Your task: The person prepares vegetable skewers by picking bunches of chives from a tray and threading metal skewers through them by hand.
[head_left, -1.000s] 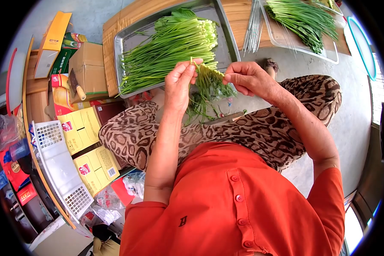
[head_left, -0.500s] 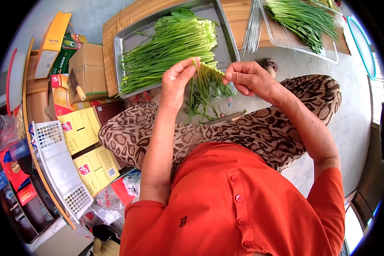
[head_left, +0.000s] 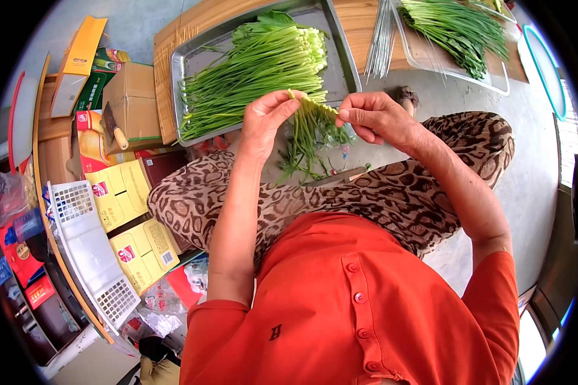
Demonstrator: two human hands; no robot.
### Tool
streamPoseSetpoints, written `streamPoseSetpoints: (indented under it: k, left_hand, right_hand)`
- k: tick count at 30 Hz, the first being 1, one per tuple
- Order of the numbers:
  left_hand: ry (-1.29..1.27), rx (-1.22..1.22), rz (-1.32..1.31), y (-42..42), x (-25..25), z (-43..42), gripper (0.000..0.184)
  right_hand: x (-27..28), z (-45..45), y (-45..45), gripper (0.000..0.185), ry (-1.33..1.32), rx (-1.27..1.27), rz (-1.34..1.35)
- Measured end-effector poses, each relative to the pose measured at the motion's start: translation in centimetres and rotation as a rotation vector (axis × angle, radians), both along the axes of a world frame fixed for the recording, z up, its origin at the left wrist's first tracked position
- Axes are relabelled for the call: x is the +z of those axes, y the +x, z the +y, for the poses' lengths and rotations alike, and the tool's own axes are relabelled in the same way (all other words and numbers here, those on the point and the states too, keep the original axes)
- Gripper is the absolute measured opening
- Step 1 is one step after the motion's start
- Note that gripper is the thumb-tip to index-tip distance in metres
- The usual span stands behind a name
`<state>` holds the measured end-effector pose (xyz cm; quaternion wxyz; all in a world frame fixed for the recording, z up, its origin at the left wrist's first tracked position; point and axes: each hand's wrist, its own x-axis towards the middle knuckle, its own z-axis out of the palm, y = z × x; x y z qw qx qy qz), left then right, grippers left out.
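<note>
Between my two hands hangs a row of green chives, lined up side by side with leafy ends dangling. My left hand pinches its left end, thumb against fingers. At the right end, my right hand is closed in a pinch with curled fingers. Any thin stick running through the row is too fine to make out. Just beyond my left hand, a metal tray bears a large pile of chives, pale ends to the right.
Thin metal skewers lie on the wooden table, beside a clear plastic tray of more greens. A knife and loose leaves lie below my hands. Yellow boxes, a cardboard box and a cleaver are on the left.
The hanging row of chives has shifted slightly and its leaves swing a little. Both hands keep nearly the same place and grip.
</note>
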<state>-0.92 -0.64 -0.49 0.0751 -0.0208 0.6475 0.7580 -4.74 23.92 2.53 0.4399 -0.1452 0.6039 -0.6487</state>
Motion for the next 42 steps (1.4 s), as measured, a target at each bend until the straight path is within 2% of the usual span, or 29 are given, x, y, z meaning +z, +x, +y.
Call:
streamPoseSetpoints:
  k: [4, 6, 10, 19, 23, 26, 28, 30, 34, 42]
  left_hand:
    - [0.032, -0.042, 0.010, -0.6, -0.5, -0.4, 0.017]
    - [0.120, 0.040, 0.011, -0.6, -0.5, -0.3, 0.014]
    - [0.115, 0.050, -0.025, -0.5, 0.2, -0.1, 0.013]
    - [0.060, -0.100, 0.035, -0.4, 0.1, -0.2, 0.018]
    - [0.009, -0.141, -0.049, -0.3, 0.1, 0.0, 0.019]
    - [0.013, -0.094, -0.041, -0.3, -0.3, 0.1, 0.018]
    - [0.022, -0.061, -0.038, -0.4, 0.0, 0.5, 0.017]
    - [0.075, -0.105, -0.062, -0.4, 0.9, 1.4, 0.015]
    - [0.029, -0.151, -0.016, -0.7, 0.1, 1.6, 0.015]
    - [0.000, -0.169, 0.013, -0.4, 0.2, 3.0, 0.016]
  right_hand:
    - [0.3, -0.1, 0.2, 0.022, 0.019, 0.008, 0.015]
    - [0.1, 0.0, 0.2, 0.022, 0.047, 0.000, 0.060]
    - [0.1, 0.3, 0.0, 0.017, 0.061, 0.003, 0.107]
    - [0.5, 0.6, -0.1, 0.018, 0.063, 0.022, 0.076]
    - [0.1, 0.3, -0.1, 0.017, 0.053, 0.052, 0.084]
    - [0.2, 0.3, 0.0, 0.014, 0.111, 0.010, 0.209]
    - [0.2, 0.4, 0.0, 0.013, 0.197, -0.075, 0.425]
    - [-0.4, 0.6, -0.1, 0.013, 0.163, -0.090, 0.425]
    - [-0.6, 0.5, -0.1, 0.012, 0.080, -0.074, 0.364]
    - [-0.6, 0.5, 0.1, 0.011, 0.099, -0.067, 0.350]
